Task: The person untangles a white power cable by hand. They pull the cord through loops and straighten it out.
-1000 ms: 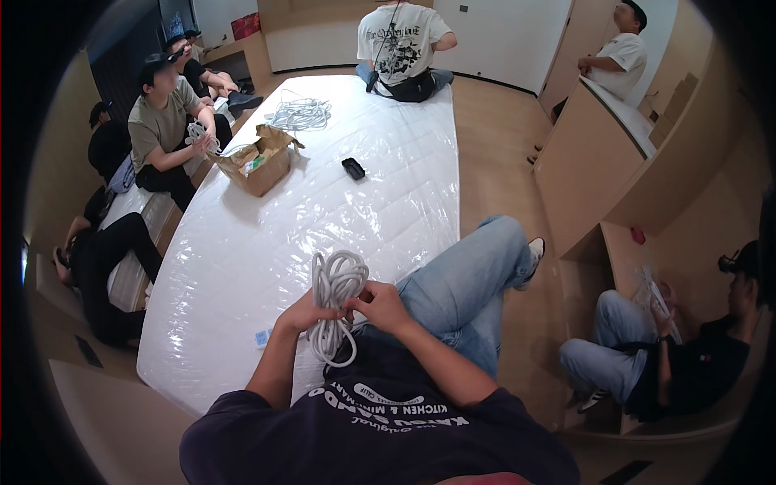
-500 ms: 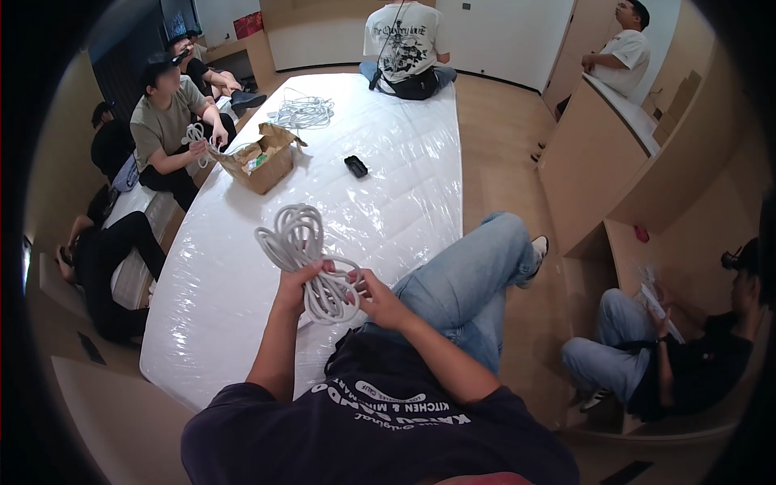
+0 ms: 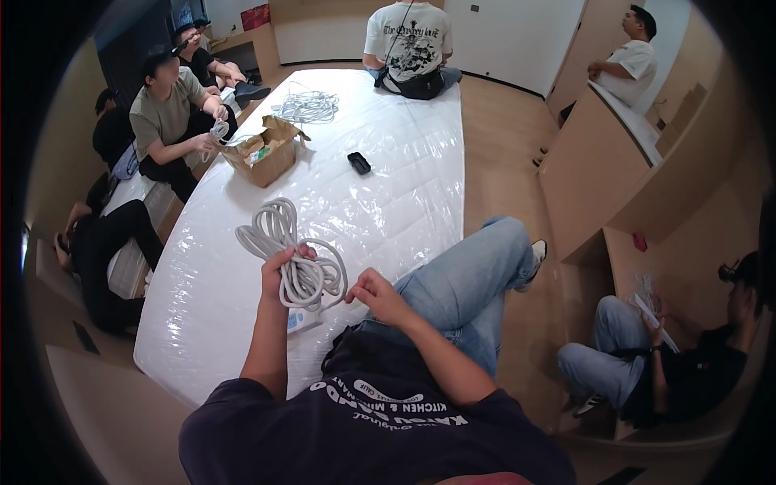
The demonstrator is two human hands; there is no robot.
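My left hand (image 3: 284, 265) is closed around the middle of a coiled light grey cable (image 3: 279, 226), whose loops stand out above and below the fist over the mattress. One looser loop swings out on the right side of the coil. My right hand (image 3: 381, 297) is beside it with fingers curled in a pinch, and a strand near the coil's lower right runs to the fingertips. Below the coil, a white block with a blue label (image 3: 304, 320) lies on the mattress, partly hidden by the cable and my left wrist.
The plastic-wrapped white mattress (image 3: 404, 194) bears an open cardboard box (image 3: 271, 166), a black tray (image 3: 359, 163) and a loose pile of pale cable (image 3: 307, 107). A person at left (image 3: 174, 113) handles cable; another sits at the far end (image 3: 408, 48). More people sit or stand around.
My left hand has moved slightly left and up with the coil, which has tilted. My right hand has drawn away from the bundle, and the white block shows more.
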